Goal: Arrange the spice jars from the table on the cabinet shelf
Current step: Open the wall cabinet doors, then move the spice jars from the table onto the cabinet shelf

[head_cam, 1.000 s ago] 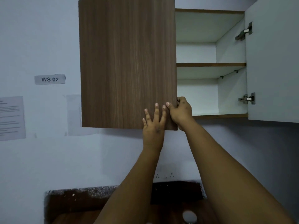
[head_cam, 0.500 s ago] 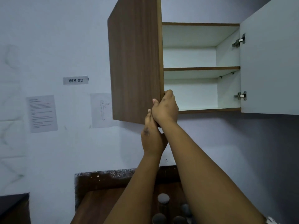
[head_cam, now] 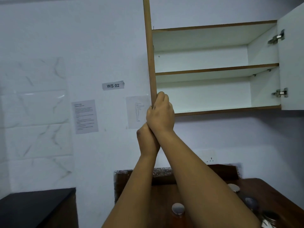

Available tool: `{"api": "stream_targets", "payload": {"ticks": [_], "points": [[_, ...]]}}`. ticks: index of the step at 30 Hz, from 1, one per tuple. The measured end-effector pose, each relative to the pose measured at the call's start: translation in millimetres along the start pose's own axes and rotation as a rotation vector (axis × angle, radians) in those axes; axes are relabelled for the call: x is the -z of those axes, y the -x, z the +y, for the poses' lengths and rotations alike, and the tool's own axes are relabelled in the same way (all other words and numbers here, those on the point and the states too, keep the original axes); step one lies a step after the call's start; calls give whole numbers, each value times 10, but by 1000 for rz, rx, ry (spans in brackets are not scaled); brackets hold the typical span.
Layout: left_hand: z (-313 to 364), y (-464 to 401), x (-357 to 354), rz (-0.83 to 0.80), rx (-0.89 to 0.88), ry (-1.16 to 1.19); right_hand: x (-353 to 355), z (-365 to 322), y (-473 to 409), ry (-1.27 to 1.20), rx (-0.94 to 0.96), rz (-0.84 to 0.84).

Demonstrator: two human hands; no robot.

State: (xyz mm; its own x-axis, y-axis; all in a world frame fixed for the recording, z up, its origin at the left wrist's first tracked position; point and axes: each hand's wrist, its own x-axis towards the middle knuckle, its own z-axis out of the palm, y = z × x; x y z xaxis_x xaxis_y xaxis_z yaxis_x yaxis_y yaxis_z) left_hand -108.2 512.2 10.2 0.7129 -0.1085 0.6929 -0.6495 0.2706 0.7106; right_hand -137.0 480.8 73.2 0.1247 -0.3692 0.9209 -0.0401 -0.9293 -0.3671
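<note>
The wall cabinet stands open with two bare white shelves, a middle shelf (head_cam: 217, 69) and a bottom shelf (head_cam: 227, 109). Its left door (head_cam: 149, 55) is swung out and seen edge-on. My right hand (head_cam: 162, 114) is closed around that door's lower corner. My left hand (head_cam: 146, 142) sits just below and behind it, its fingers hidden by the right hand. Several spice jars with round metal lids stand on the dark wooden table (head_cam: 271, 188) below: one (head_cam: 178, 208) between my forearms, others (head_cam: 234, 188) (head_cam: 251, 202) to the right.
The right cabinet door (head_cam: 292, 63) is wide open, white side facing me. A black counter (head_cam: 32, 208) sits low on the left. On the wall are a "WS 02" label (head_cam: 113, 85), taped papers (head_cam: 85, 116) and a socket (head_cam: 209, 159).
The left door has swung outward from nearly shut to edge-on. My right hand moved with its corner, and my left hand went from flat on the door face to tucked under the right hand.
</note>
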Motion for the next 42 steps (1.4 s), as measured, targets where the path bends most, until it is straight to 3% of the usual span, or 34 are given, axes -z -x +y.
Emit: {"api": "stream_targets", "payload": {"ticks": [9,15,18,21,23,35,42], "points": [[-72,-223,544,-53,60,124,-298,-295,195,-16,19,-76],[-129,-30,503,-102,25,112,-223,-113,360,-183,-8,-140],[-344,133,388,-4,-83,-118,-147,76,561,-270,-18,-118],[-548,361,219,123,-128,-203,-91,451,840,-176,-23,-70],[-754,540,97,102,-91,-227,-42,776,1052,-111,-99,-79],[-2336,2087,-504,-389,117,-445,489,3067,2494,297,-675,-236],[-3188,2403,-1066,-493,371,-553,260,4180,3024,382,-719,-516]]}}
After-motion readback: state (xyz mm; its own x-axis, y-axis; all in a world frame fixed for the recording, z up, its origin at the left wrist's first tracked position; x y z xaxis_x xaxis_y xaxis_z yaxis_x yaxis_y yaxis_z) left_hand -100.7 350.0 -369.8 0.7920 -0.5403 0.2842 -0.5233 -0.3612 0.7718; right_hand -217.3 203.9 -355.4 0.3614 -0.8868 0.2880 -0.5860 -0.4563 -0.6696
